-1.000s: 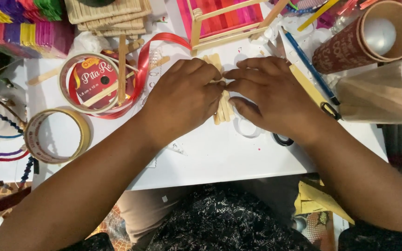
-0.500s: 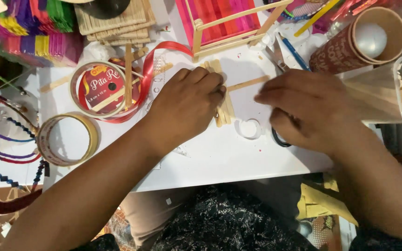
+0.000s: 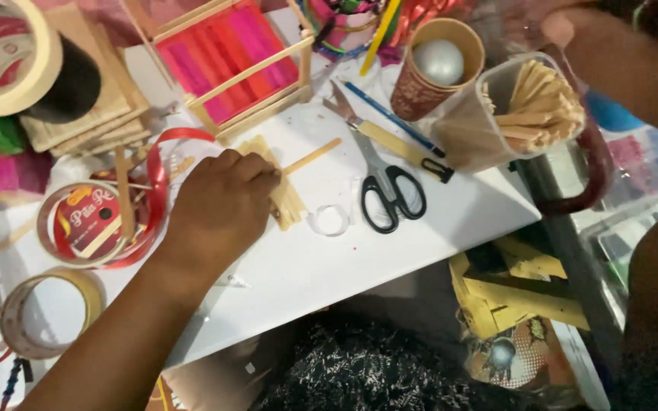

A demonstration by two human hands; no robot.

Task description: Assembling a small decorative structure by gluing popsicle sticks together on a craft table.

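Your left hand [image 3: 222, 205] lies palm down on the white worktop [image 3: 329, 266], fingers curled and pressing on a small flat raft of craft sticks [image 3: 287, 199] laid side by side. The raft is pale bare wood, its edges peeking out past your fingertips, and one loose stick [image 3: 312, 157] juts out at a slant from under them towards the upper right. Your right hand [image 3: 550, 23] is up at the top right edge above a clear plastic tub [image 3: 496, 122]; it is blurred and partly cut off, so you cannot tell how far it is open or whether it has hold of anything.

Just right of the raft lies a small clear ring of tape [image 3: 330, 221], and beside that black-handled scissors [image 3: 381, 183], blades shut, pointing up and left. A blue pencil [image 3: 390, 116] lies close by. The clear tub is packed with more pale sticks standing on end. Next to it a brown paper cup [image 3: 432, 72] holds a silvery ball [image 3: 440, 61].

Above your left hand stands an open frame of sticks [image 3: 230, 68] over pink and red strips. Left of your hand a glossy red ribbon [image 3: 154, 190] curls round its reel, and a beige tape roll [image 3: 47, 312] lies near the worktop's lower left.
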